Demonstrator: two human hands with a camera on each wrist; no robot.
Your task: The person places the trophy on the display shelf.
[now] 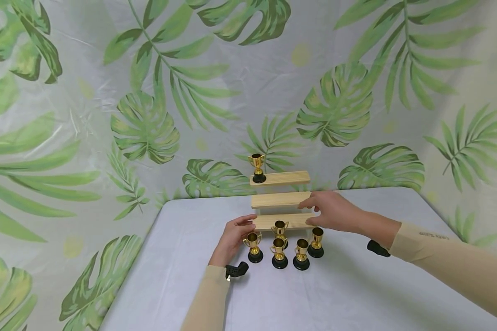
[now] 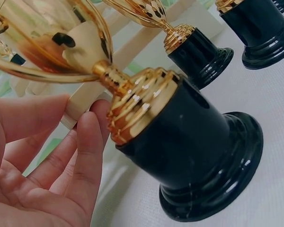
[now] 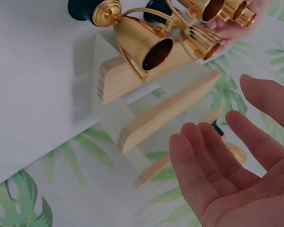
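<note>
Both hands at the three-tier wooden stand [image 1: 279, 200], long axis left to right. Left hand [image 1: 234, 239] fingers relaxed, touching bottom tier's left end. Right hand [image 1: 333, 211] spread open at right ends. Five trophies [image 1: 279, 250] just near of stand.

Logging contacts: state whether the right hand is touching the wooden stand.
Apart. The right wrist view shows the right hand open, with backdrop visible between its fingers and the wooden stand.
</note>
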